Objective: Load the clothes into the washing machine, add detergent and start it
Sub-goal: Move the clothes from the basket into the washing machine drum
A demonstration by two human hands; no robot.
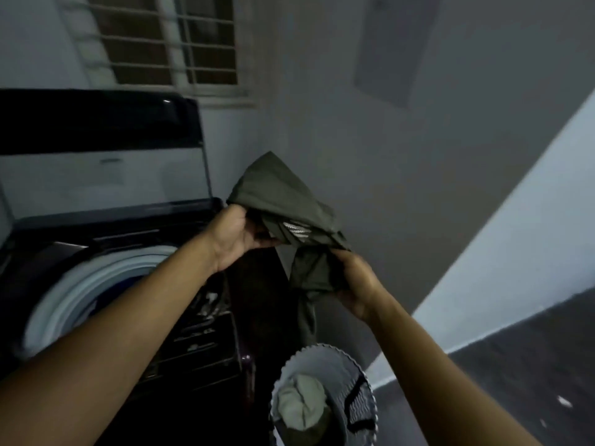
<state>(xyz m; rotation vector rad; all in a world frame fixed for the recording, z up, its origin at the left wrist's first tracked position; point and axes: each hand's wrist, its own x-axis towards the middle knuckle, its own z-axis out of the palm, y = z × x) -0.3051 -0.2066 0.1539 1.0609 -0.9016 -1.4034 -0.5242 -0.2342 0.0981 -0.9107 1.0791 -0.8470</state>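
1. Closest in, the laundry basket (pixel 360 410) is being shown on the floor. A pale bundle of clothes (pixel 301 402) is lying in it, so the loading is being judged as only partly done.
2. Just above that, both hands are being held up. The left hand (pixel 236 236) is being curled round the upper bunch of a dark green garment (pixel 283 201). The right hand (pixel 352 281) is being clamped on the lower bunch, with a strip of cloth hanging down toward the basket.
3. That garment is being held in the air above the basket, just to the right of the washing machine (pixel 38 252), and not over the opening yet. So this piece is being counted as picked up but not loaded.
4. Further on, the drum (pixel 74 284) is being shown with its pale ring exposed. What's already inside can't be made out, honestly, as it's too dark and blurry.
5. The control panel (pixel 199 336) is not being touched, and no detergent is being seen anywhere in view. So both the detergent step and the start are being reckoned as left to do.
6. At the back, the lid (pixel 96 123) is being propped upright. A barred window (pixel 167 43) is being seen on the wall behind it.
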